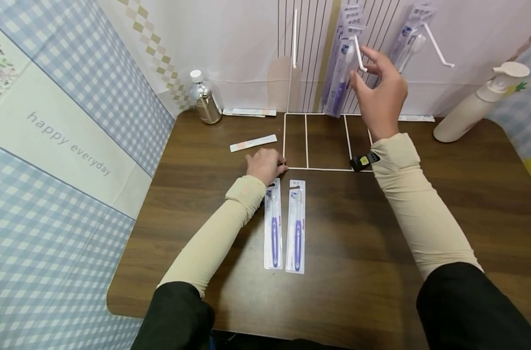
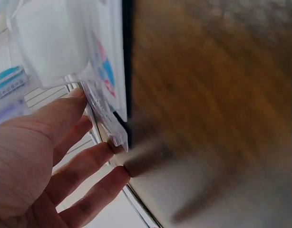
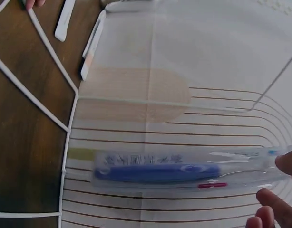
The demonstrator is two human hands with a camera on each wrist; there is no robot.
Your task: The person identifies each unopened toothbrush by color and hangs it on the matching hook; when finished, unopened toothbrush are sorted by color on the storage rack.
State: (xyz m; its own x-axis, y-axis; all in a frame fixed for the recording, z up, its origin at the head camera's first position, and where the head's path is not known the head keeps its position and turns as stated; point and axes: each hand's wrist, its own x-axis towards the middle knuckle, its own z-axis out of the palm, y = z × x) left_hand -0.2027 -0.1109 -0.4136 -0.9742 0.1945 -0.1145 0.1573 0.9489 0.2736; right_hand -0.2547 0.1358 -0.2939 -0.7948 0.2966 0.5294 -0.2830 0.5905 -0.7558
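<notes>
My right hand (image 1: 381, 95) is raised beside a packaged purple toothbrush (image 1: 337, 92) that hangs with several others at the middle hook (image 1: 359, 53) of the white wire rack (image 1: 306, 141). The thumb tip lies right at the package's edge, the index fingertip apart from it. The right wrist view shows the fingers (image 3: 281, 209) near one end of the toothbrush pack (image 3: 158, 173). On the table, my left hand (image 1: 265, 165) rests its fingertips by the rack's near left corner. Two packaged toothbrushes, left (image 1: 273, 233) and right (image 1: 296, 233), lie side by side close to its wrist.
Another pack (image 1: 411, 43) hangs at the right hook (image 1: 437, 46); the left hook (image 1: 295, 39) bears nothing. A silvery bottle (image 1: 206, 99) stands at the back left, a white pump bottle (image 1: 479, 104) at the right. Thin paper strips (image 1: 253, 143) lie left of the rack.
</notes>
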